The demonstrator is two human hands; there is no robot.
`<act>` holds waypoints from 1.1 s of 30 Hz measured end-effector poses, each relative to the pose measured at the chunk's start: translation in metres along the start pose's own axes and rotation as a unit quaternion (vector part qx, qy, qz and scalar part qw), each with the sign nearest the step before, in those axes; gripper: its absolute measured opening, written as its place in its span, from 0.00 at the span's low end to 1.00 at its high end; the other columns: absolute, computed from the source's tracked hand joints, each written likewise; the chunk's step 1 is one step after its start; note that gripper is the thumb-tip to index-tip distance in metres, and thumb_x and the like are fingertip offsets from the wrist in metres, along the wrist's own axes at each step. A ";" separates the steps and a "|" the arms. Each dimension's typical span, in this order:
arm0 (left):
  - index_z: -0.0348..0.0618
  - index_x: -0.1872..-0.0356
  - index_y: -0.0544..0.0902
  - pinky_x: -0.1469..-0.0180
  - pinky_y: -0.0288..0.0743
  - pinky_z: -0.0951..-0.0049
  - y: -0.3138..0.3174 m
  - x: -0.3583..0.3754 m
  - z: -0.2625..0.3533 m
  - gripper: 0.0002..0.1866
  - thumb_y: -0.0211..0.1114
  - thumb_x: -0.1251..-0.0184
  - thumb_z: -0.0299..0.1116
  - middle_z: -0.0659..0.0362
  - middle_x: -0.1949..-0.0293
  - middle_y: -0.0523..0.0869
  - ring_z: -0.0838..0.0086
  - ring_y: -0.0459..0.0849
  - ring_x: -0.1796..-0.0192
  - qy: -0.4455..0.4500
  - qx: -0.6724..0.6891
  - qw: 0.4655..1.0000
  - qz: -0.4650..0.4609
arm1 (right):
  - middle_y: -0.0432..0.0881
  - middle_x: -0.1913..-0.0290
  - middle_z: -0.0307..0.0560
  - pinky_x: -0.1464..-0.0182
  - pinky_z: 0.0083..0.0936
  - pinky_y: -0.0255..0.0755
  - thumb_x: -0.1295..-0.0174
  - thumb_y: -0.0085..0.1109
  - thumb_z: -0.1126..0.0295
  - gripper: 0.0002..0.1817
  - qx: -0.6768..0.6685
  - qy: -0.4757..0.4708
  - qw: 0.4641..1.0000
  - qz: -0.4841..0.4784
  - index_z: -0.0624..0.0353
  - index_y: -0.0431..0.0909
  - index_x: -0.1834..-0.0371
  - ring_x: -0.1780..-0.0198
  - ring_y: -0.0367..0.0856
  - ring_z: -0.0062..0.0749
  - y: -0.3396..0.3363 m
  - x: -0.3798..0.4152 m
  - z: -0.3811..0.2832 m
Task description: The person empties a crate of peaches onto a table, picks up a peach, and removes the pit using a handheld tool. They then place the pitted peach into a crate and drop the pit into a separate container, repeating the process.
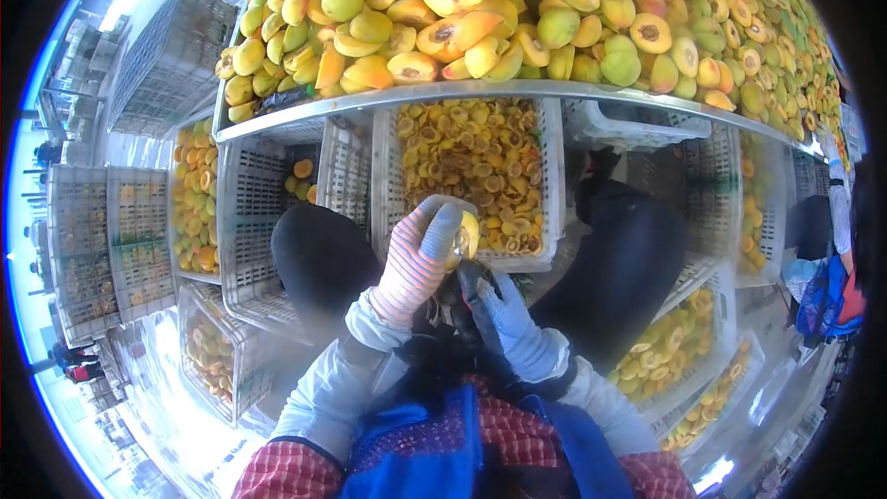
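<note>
My left hand (420, 249), in a striped glove, is closed around a yellow peach piece (470, 232), its thumb and fingers on the near side of the fruit. Just below and to the right, my right hand (506, 319), in a blue-grey glove, is curled shut. Something dark (473, 279) shows at its fingertips, close under the peach; whether it is a tool or dark finger covers I cannot make out. Beneath both hands stands a white crate (552, 176) filled with brownish-yellow peach trimmings (471, 143).
A metal-edged table (443, 92) ahead carries a heap of halved peaches (554, 14). An open crate (249, 222) holding a few pieces stands left of my knee. Crates of peach halves (679, 342) stand at right. Stacked crates (111, 245) rise at far left.
</note>
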State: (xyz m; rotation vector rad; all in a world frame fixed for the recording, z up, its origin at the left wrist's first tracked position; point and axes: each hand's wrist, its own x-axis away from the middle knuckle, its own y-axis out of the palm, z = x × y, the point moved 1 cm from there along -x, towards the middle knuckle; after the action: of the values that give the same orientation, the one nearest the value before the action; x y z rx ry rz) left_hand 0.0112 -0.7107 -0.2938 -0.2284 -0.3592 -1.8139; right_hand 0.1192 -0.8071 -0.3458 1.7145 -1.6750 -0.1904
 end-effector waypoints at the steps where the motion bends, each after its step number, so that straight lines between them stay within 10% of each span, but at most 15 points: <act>1: 0.37 0.56 0.80 0.61 0.71 0.80 -0.001 0.000 -0.002 0.16 0.53 0.29 0.40 0.62 0.69 0.81 0.83 0.77 0.66 0.030 -0.061 0.998 0.008 | 0.78 0.67 0.41 0.76 0.16 0.67 0.30 0.47 0.65 0.13 -0.085 0.063 0.994 -0.013 0.60 0.70 0.48 0.77 0.73 0.23 0.003 0.002 -0.005; 6: 0.37 0.58 0.80 0.65 0.73 0.77 -0.002 -0.001 0.000 0.13 0.56 0.32 0.36 0.58 0.73 0.82 0.80 0.78 0.70 0.102 -0.162 0.982 0.005 | 0.74 0.76 0.38 0.87 0.17 0.58 0.35 0.52 0.48 0.23 -0.227 0.191 0.931 -0.214 0.59 0.70 0.56 0.86 0.65 0.21 -0.003 -0.002 -0.036; 18: 0.36 0.62 0.80 0.72 0.66 0.80 0.005 -0.005 -0.006 0.13 0.53 0.30 0.35 0.62 0.77 0.78 0.84 0.71 0.75 0.080 -0.263 0.961 0.036 | 0.71 0.80 0.39 0.88 0.17 0.55 0.33 0.46 0.46 0.23 -0.045 0.190 0.979 -0.055 0.57 0.70 0.59 0.88 0.64 0.21 -0.001 0.002 -0.033; 27: 0.37 0.60 0.80 0.70 0.69 0.78 0.005 -0.012 -0.019 0.15 0.54 0.29 0.40 0.61 0.76 0.80 0.82 0.74 0.73 0.221 -0.279 0.933 0.058 | 0.63 0.84 0.33 0.88 0.15 0.52 0.33 0.42 0.41 0.25 -0.280 0.273 0.904 -0.173 0.54 0.71 0.63 0.88 0.57 0.16 -0.003 -0.003 -0.036; 33: 0.40 0.60 0.81 0.62 0.73 0.78 -0.003 -0.013 -0.041 0.18 0.55 0.32 0.45 0.62 0.70 0.80 0.81 0.77 0.67 -0.039 0.078 0.995 -0.055 | 0.61 0.84 0.34 0.90 0.15 0.53 0.31 0.37 0.43 0.26 -0.519 0.339 0.733 -0.280 0.55 0.75 0.63 0.89 0.57 0.17 0.006 -0.011 -0.034</act>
State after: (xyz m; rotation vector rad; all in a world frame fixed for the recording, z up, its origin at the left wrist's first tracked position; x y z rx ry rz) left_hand 0.0132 -0.7127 -0.3369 -0.1725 -0.5762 -1.8773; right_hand 0.1322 -0.7837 -0.3213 1.0841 -0.2762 -0.5705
